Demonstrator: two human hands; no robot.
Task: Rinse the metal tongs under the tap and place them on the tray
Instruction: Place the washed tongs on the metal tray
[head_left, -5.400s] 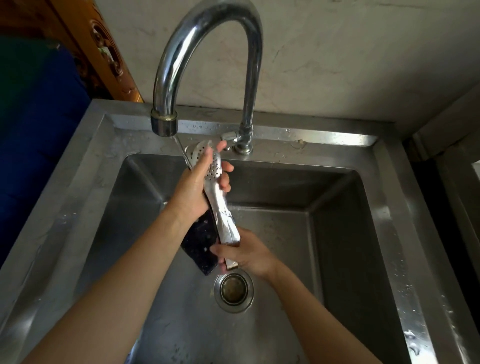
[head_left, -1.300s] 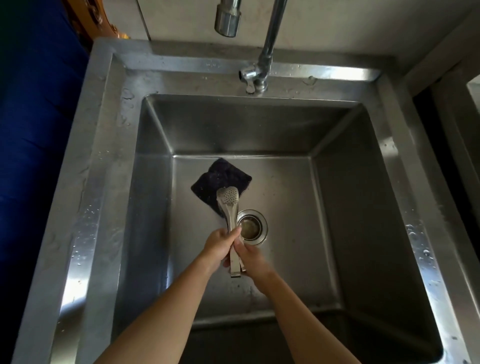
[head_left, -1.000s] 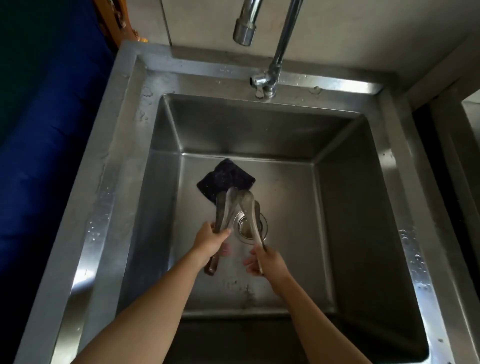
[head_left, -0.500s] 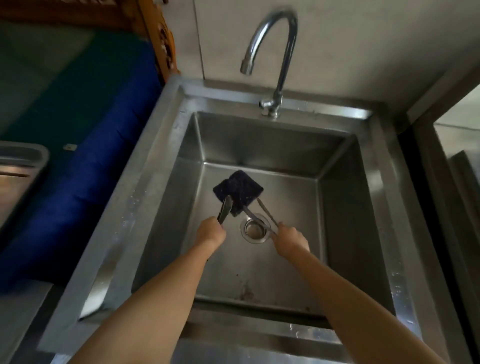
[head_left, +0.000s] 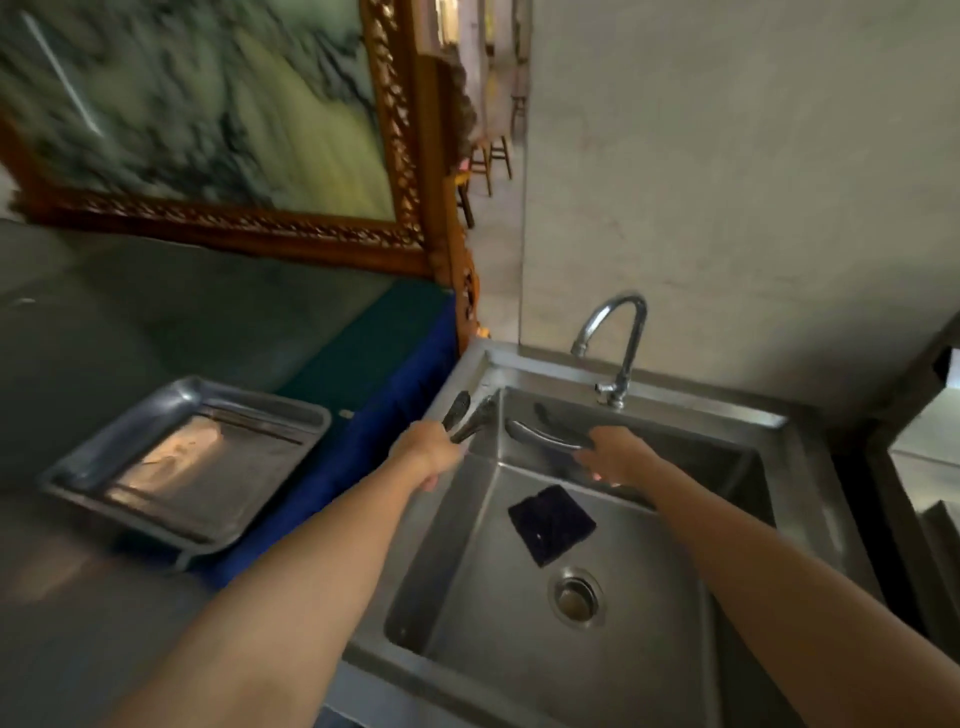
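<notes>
1. Two pairs of metal tongs are in hand above the sink (head_left: 795, 436). Motion blur hides fine detail.
2. Left-hand tongs (head_left: 464, 415): both arms project up and away from the fist, tips spread slightly, over the sink's rear left corner.
3. Right-hand tongs (head_left: 545, 436): they lie roughly level, tips pointing left, in front of the basin's back wall.
4. Left hand (head_left: 428, 452): closed in a fist around the handle end of its tongs.
5. Right hand (head_left: 615, 457): fingers curled around the handle end of its tongs; the exact grip is blurred.
6. Tray (head_left: 124, 525): a shallow metal tray sits on the counter, left of the sink and well apart from both pairs of tongs.
7. Tap (head_left: 621, 338): a curved chrome spout stands at the sink's rear rim, behind the right hand. No stream can be made out.
8. Dark cloth (head_left: 551, 524): it lies flat on the basin floor, near the drain (head_left: 575, 596).
9. A carved wooden frame (head_left: 405, 156) stands behind the counter.
</notes>
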